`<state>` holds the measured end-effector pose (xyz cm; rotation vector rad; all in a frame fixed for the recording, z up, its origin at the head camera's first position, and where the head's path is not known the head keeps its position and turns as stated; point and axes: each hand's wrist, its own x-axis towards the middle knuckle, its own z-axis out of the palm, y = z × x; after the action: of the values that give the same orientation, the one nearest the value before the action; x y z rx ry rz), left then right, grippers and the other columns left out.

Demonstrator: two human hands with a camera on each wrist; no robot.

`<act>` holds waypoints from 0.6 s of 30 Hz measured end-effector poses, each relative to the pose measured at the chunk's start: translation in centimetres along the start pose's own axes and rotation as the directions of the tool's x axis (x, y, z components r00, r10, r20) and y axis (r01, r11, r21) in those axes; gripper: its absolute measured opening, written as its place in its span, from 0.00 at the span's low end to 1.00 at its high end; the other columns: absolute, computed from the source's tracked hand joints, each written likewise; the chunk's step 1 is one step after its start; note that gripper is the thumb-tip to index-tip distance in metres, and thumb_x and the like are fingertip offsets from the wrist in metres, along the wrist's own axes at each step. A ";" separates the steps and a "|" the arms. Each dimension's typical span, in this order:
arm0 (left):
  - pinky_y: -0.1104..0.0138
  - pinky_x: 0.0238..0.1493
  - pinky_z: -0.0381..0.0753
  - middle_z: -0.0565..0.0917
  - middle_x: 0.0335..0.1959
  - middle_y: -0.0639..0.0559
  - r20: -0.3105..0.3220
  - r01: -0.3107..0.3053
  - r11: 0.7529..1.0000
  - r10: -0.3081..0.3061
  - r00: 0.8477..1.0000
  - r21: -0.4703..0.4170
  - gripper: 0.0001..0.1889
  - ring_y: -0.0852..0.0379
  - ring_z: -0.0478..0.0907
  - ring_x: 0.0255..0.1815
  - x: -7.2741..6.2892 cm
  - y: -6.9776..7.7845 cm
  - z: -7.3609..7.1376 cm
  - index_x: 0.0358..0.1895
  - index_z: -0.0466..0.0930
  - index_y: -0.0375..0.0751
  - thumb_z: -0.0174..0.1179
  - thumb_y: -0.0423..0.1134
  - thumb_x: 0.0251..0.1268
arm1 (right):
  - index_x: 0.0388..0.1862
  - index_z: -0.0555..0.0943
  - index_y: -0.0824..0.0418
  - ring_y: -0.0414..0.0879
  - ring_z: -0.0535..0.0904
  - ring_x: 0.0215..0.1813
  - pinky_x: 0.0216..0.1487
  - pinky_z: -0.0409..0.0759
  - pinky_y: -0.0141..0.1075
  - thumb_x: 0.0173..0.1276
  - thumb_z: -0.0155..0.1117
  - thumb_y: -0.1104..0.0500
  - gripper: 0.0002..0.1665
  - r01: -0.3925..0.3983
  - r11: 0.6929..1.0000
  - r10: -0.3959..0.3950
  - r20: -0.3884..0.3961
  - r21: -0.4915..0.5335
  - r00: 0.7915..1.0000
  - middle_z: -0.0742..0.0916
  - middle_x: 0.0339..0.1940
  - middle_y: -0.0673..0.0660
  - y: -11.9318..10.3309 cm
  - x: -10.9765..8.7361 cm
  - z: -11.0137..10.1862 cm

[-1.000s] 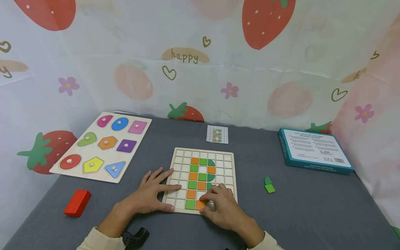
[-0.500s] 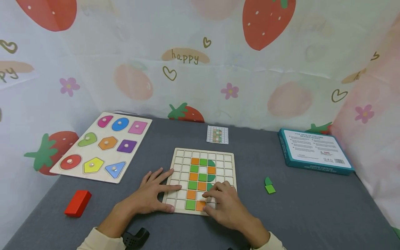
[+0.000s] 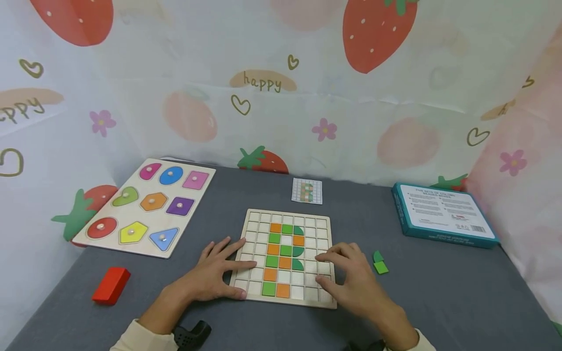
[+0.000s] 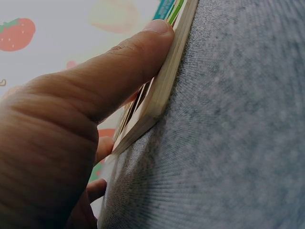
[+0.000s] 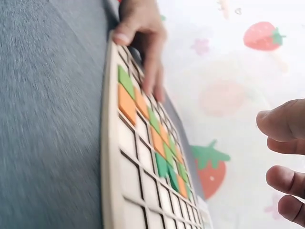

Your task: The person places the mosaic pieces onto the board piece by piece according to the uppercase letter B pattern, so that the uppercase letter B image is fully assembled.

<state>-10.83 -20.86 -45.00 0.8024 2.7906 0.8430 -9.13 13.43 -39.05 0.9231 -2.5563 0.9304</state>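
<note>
A wooden grid board (image 3: 311, 287) lies on the grey table, with orange square tiles (image 3: 283, 291), green square tiles (image 3: 269, 289) and dark green rounded tiles (image 3: 298, 264) set in its cells. My left hand (image 3: 210, 273) rests on the board's left side, fingers spread; in the left wrist view its thumb (image 4: 138, 52) presses the board's edge. Above the board's right edge hovers my right hand (image 3: 357, 280), thumb and fingers apart with nothing between them. To its right lie a light green square tile (image 3: 381, 267) and a dark green rounded tile (image 3: 377, 256).
A small pattern card (image 3: 307, 191) lies behind the board. At back left is a knobbed shape puzzle (image 3: 145, 214), with a red block (image 3: 111, 285) in front of it. A teal box (image 3: 445, 214) lies at back right.
My right hand has lifted from the board's lower middle and moved right, its thumb and fingers now apart. The left hand holds its place on the board.
</note>
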 end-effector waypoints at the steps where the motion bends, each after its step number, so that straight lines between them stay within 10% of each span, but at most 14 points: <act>1: 0.37 0.65 0.33 0.55 0.75 0.46 -0.001 0.000 1.000 0.000 1.000 0.001 0.38 0.34 0.42 0.74 0.0 0.0 0.0 0.64 0.77 0.59 0.67 0.68 0.47 | 0.47 0.85 0.53 0.40 0.66 0.43 0.39 0.67 0.42 0.55 0.77 0.60 0.19 0.002 1.000 -0.002 -0.006 -0.012 1.000 0.78 0.43 0.44 0.2 -0.1 -0.4; 18: 0.38 0.65 0.33 0.55 0.75 0.46 0.004 0.007 1.000 -0.007 1.000 0.001 0.38 0.34 0.41 0.74 0.0 0.2 -0.1 0.64 0.77 0.58 0.67 0.68 0.47 | 0.49 0.84 0.55 0.44 0.68 0.45 0.38 0.70 0.47 0.52 0.78 0.64 0.24 -0.066 0.994 0.056 -0.108 -0.090 0.993 0.79 0.44 0.47 4.2 -2.3 -4.3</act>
<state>-10.75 -20.76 -44.85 0.7925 2.7894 0.8381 -10.00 19.82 -38.78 0.7528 -2.5275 0.8447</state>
